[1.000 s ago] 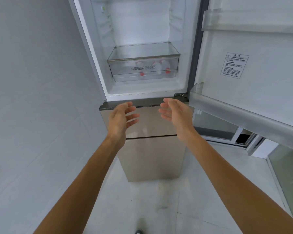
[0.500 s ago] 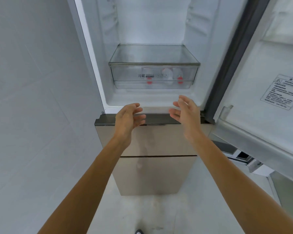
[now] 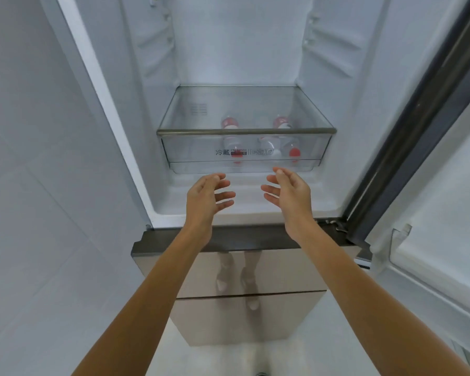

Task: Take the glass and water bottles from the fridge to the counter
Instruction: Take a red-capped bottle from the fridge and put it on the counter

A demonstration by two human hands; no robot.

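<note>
Your left hand (image 3: 206, 196) and right hand (image 3: 288, 194) have come closer to the clear drawer (image 3: 190, 150) in the open fridge (image 3: 228, 50) and now hover just in front of it, palms facing each other. Each grip is wide, fingers loosely spread, holding nothing. The red-capped water bottles (image 3: 235, 151) lie inside the drawer, behind its closed front. A glass cannot be made out among them. You will likely need to pull the drawer out first; nothing has reached the table.

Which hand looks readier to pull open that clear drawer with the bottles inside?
Right, marginally: the right hand is open, fingertips almost at the lip of the clear drawer; the left hand, also open, sits slightly lower.
</note>
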